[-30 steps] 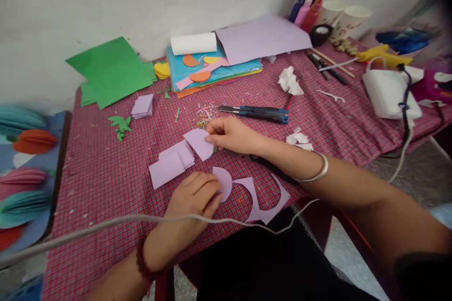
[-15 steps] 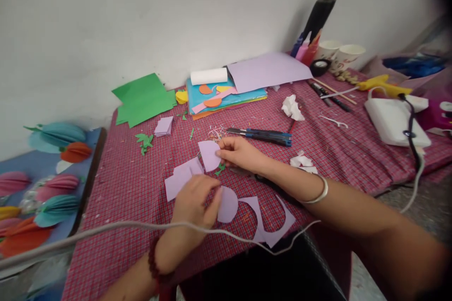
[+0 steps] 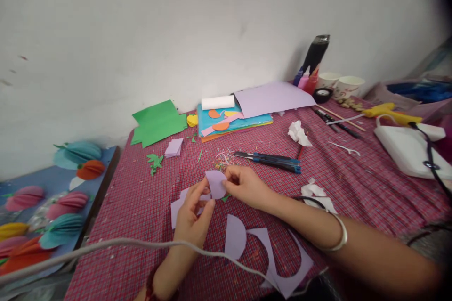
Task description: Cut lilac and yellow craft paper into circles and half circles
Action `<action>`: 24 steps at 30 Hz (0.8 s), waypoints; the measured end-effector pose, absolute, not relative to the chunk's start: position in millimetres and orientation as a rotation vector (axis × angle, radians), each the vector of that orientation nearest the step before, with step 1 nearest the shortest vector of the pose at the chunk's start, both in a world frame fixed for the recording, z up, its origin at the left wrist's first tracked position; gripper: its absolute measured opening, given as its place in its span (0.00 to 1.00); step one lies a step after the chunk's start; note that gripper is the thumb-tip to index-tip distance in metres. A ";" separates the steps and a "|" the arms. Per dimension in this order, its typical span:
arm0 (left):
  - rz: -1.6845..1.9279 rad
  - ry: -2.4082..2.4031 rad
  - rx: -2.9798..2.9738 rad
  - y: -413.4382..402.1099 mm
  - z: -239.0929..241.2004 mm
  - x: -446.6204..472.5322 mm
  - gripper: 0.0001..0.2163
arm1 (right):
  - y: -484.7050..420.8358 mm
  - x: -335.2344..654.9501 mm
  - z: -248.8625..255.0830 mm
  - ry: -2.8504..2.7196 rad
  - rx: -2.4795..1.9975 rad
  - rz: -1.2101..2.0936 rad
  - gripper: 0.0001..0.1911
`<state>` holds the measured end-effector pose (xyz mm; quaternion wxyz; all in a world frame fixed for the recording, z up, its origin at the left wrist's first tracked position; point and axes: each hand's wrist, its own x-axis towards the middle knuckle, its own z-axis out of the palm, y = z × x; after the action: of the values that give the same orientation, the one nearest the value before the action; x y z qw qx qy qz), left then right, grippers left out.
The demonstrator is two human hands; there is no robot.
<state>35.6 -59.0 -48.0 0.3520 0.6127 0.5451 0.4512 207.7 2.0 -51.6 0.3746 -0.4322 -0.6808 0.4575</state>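
My right hand [image 3: 246,185] pinches the rounded edge of a lilac paper half-circle [image 3: 215,184] above the table. My left hand [image 3: 192,216] comes up to its straight edge, thumb and fingers apart; whether the fingertips touch the paper I cannot tell. Under the left hand lie lilac paper pieces [image 3: 175,210], partly covered. A second lilac half-circle [image 3: 235,237] rests on the cloth closer to me, beside curved lilac offcuts [image 3: 263,244].
Behind my hands lie a blue craft knife [image 3: 271,160], paper shreds, green paper [image 3: 158,123] and folded lilac pieces [image 3: 174,147]. A yellow glue gun [image 3: 392,113] sits at right. A white cable [image 3: 141,243] crosses in front. Paper fruit shapes [image 3: 67,202] are on a blue board at left.
My left hand has moved off the second half-circle and up towards the piece in my right hand. That piece has turned a little. The camera view has tilted upward.
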 end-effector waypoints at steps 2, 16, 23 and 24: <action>1.172 1.404 1.602 -60.4 -47.6 36.2 0.20 | 1.2 206.4 -51.8 -1.744 -1.108 1.150 0.07; 1.231 1.319 1.655 -66.4 -38.8 41.1 0.07 | 0.2 201.6 -55.2 -1.727 -1.052 1.184 0.09; 1.323 1.139 0.993 -56.9 -47.5 38.4 0.08 | -2.3 203.5 -45.0 -1.620 -0.858 1.639 0.08; 1.301 1.102 0.887 -56.0 -46.5 38.4 0.10 | -2.4 204.5 -43.0 -1.583 -0.823 1.723 0.08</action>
<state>38.4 -56.0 -46.5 0.5726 0.3783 0.4700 0.5551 204.5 -2.4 -43.0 0.3248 -0.3137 -0.6036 0.6571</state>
